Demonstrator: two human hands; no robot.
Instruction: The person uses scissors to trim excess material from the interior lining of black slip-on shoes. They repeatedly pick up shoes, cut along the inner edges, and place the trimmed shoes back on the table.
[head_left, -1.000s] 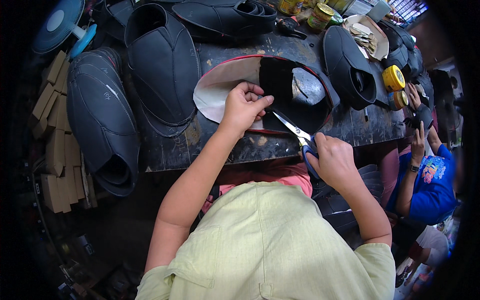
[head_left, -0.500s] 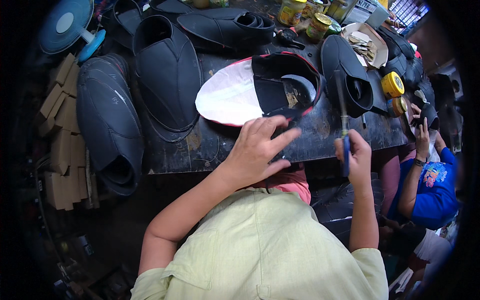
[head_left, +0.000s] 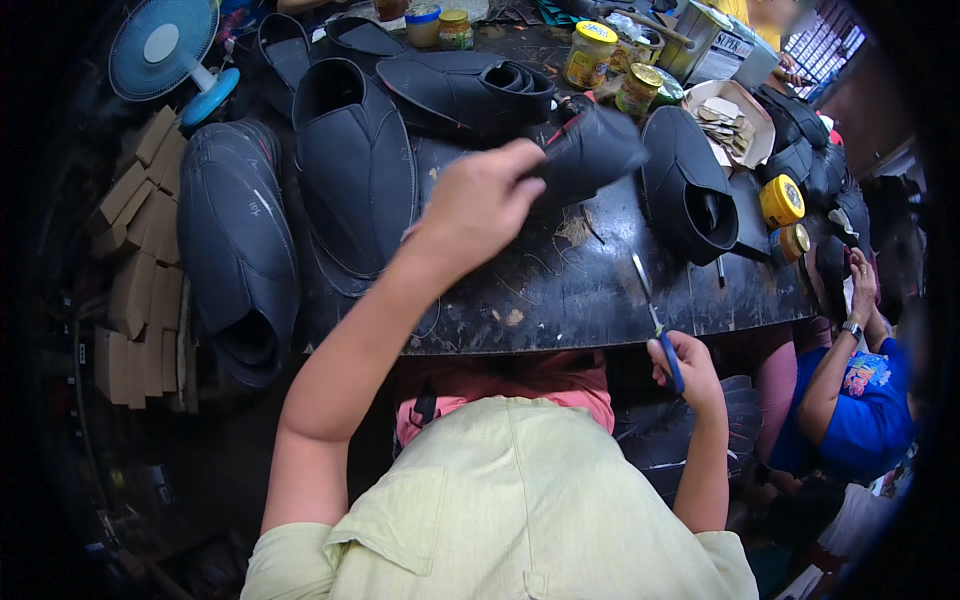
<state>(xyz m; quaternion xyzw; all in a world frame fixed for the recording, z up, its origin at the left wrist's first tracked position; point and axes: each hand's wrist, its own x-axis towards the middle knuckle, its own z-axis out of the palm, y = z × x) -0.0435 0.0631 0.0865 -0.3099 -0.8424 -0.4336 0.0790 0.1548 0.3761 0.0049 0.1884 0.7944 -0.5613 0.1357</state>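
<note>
A black shoe upper (head_left: 598, 155) with a trace of red along its edge is raised above the middle of the table, black outer side showing. At its near left end my left hand (head_left: 478, 205) has its fingers closed on it; both are somewhat smeared by motion. Low at the table's front edge, my right hand (head_left: 692, 365) grips a pair of scissors (head_left: 655, 318) by the blue handles, blades pointing up and away. Another black upper (head_left: 685, 180) lies right of the raised one. To the left lies a tall black upper (head_left: 355, 175).
Stacked black uppers (head_left: 238, 235) lie at the table's left edge, beside a blue fan (head_left: 162, 45) and brown cardboard boxes (head_left: 150, 240). Yellow-lidded jars (head_left: 592, 55), a box of small pieces (head_left: 728, 125) and a yellow tub (head_left: 782, 202) stand right. A co-worker in blue (head_left: 860, 400) sits at right.
The upper has gone from lying with its white lining up to being lifted and turned black side out. My left hand moved up and away with it; the scissors dropped lower and left.
</note>
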